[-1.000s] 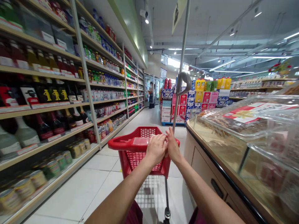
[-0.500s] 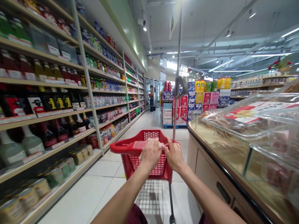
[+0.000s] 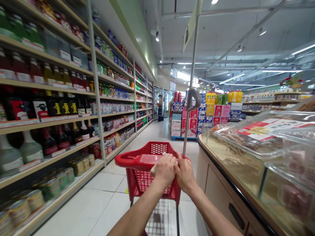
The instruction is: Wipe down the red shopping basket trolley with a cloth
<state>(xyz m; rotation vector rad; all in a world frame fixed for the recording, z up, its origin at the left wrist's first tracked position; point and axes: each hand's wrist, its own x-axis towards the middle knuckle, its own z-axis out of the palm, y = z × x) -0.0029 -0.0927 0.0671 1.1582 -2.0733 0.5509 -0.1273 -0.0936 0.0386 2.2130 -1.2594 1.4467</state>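
Several stacked cartons [image 3: 201,118] stand ahead of the red cart [image 3: 137,162]

Labels [image 3: 275,124] — none readable (too blurred)

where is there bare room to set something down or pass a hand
Bare floor lies between shelves and cart, and ahead between shelves and boxes. The handle's left end is free too. Crowded: its right end, where left hand, cloth and right hand bunch together; the counter, stacked with trays.
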